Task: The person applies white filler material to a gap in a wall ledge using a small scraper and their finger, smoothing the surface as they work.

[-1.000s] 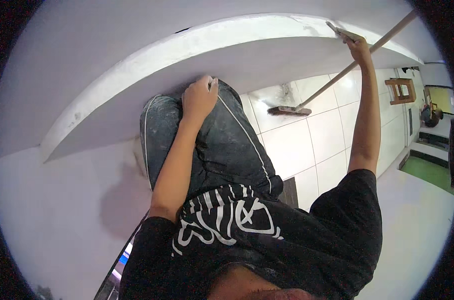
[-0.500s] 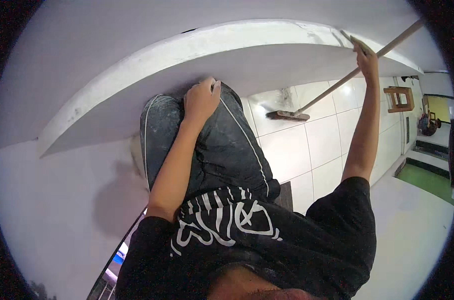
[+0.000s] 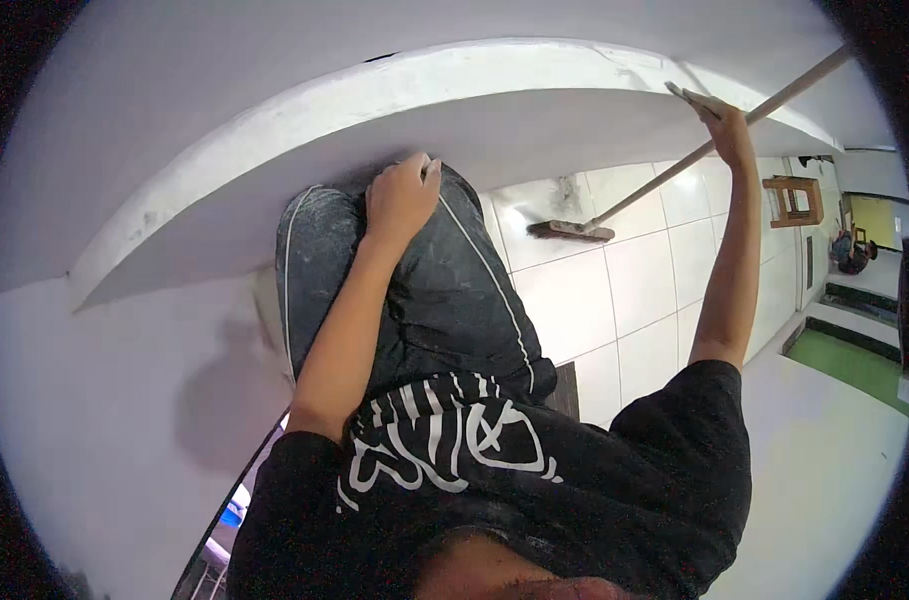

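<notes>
My right hand [image 3: 726,130] reaches out to the far right, closed on a thin flat piece [image 3: 678,91] with a pale edge. That piece lies against the white ledge [image 3: 494,70], which curves across the wall; its kind is too small to tell. My left hand [image 3: 402,198] rests on my knees, over dark dusty trousers [image 3: 444,310]. Its fingers are curled, and their inner side is hidden. Close behind my right hand passes the handle of a broom [image 3: 664,178], whose head stands on the tiles.
White floor tiles [image 3: 559,290] spread to the right of my legs. A wooden stool [image 3: 792,202] stands farther right. Beyond it another person [image 3: 854,252] is seen small, near a green floor area [image 3: 849,365]. A pale wall [image 3: 124,400] is on the left.
My right hand has shifted slightly left and down along the ledge, with the flat piece in it. My left hand stays on my knees.
</notes>
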### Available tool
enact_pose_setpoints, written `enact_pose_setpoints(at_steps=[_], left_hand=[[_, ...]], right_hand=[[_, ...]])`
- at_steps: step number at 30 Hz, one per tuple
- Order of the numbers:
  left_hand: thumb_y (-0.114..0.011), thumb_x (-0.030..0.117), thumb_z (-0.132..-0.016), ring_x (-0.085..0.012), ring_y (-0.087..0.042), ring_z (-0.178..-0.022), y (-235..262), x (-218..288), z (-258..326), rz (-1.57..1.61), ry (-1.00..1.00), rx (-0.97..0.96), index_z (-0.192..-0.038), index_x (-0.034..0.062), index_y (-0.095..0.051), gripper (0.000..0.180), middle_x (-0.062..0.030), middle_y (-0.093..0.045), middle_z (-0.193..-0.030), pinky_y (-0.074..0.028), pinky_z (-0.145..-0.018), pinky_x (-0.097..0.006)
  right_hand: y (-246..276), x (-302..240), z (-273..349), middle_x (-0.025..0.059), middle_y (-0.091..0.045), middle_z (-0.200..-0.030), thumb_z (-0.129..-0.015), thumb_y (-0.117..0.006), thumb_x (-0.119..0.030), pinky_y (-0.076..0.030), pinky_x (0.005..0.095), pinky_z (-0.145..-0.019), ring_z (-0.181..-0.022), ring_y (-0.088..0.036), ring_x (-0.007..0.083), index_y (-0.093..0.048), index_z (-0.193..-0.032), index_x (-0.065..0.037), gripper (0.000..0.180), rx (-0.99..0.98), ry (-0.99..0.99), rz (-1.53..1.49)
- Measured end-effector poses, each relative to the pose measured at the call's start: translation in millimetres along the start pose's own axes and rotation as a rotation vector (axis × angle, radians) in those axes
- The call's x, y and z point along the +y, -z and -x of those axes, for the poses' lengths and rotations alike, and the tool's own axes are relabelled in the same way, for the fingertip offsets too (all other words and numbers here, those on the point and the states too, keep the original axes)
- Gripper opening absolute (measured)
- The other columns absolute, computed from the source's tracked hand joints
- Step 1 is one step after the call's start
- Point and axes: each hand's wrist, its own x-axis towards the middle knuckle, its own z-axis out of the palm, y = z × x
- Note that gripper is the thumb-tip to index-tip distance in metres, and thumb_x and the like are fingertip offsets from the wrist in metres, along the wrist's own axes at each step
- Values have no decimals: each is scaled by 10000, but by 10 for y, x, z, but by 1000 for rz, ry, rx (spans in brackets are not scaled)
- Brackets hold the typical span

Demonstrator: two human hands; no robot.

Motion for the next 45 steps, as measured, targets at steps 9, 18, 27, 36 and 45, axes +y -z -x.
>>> enact_pose_setpoints(at_steps=[9,18,27,36,45], left_hand=[[-542,383,-988,-437,-663,-860,-42,-30,2,21,-30,42,-929,55,-667,356,-208,-695,-888,-505,-760,-529],[-549,338,-985,-428,-673,-808,-33,-9,11,18,-60,86,-913,40,-666,328,-206,-695,-823,-516,-733,-526],[-551,360,-983,-432,-671,-837,-32,-11,12,11,-46,89,-932,48,-671,338,-219,-694,-862,-513,-752,-536],[-549,379,-985,-436,-669,-865,-62,-43,6,22,-12,50,-956,57,-678,348,-207,-705,-903,-513,-773,-530],[-559,373,-979,-436,-670,-842,-38,1,9,40,-44,43,-938,62,-676,334,-214,-701,-891,-513,-755,-533]], right_hand=[[-241,65,-375,171,-733,-1108,-989,-593,-233,-533,369,-869,-976,-710,288,-701,-1226,-64,310,167,-69,91],[-8,-173,-41,59,-724,-933,-982,-639,-301,-497,313,-688,-694,-546,144,-712,-1239,-76,350,-88,-29,-224],[-317,-474,-374,136,-733,-1159,-1009,-578,-341,-525,384,-908,-1056,-693,290,-695,-1259,-96,370,-11,25,-8],[44,-451,-229,52,-700,-935,-1000,-609,-262,-501,312,-730,-741,-559,182,-704,-1250,-84,321,-125,-294,-216],[-143,-268,-309,91,-733,-1017,-968,-641,-259,-517,337,-744,-833,-624,169,-729,-1206,-70,316,-88,34,-186]])
